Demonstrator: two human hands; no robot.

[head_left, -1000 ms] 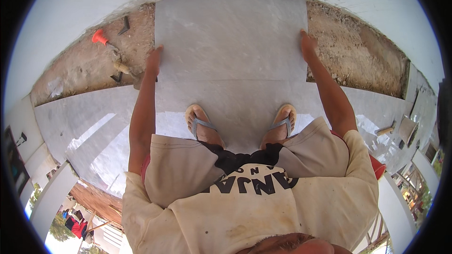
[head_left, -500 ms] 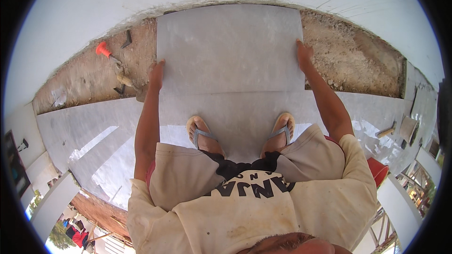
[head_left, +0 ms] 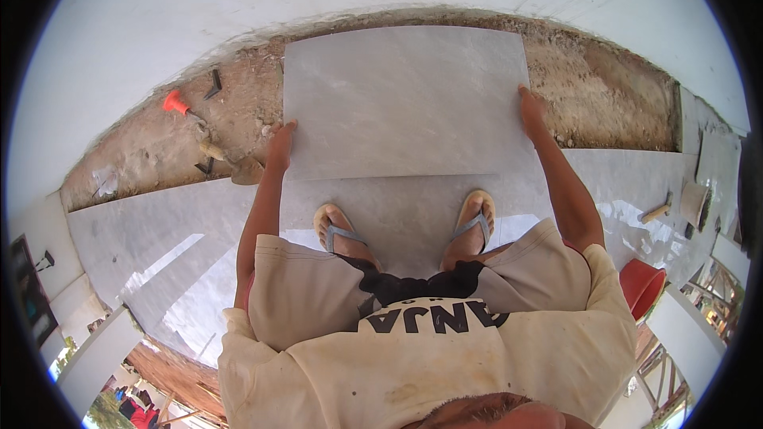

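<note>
Farthest out to the left of the left hand, an orange-handled tool (head_left: 176,101) lies on bare soil (head_left: 163,147), with a black angled piece (head_left: 213,83) ahead of the hand on the same side; a trowel (head_left: 247,171) rests just beside the left wrist. The left hand (head_left: 280,144) is curled in a narrow pinch on the tile's left edge, toward its near corner, its underside fingers hidden. Between the two hands spans the wide grey tile (head_left: 405,103), its near edge over the finished floor (head_left: 397,226); whether it is clear of what lies below, I cannot tell. It should be heavy for its breadth, quite stiff, smooth enough to slip from dusty fingers, and brittle at corners and rims, so the best hold is low on both side edges, hands opposite each other, load shared evenly. The right hand (head_left: 532,114) grips the right edge about midway, thumb side up, the other fingers partly out of sight. Right of and behind it lie a wooden-handled tool (head_left: 656,212) and a red bucket (head_left: 642,290).
</note>
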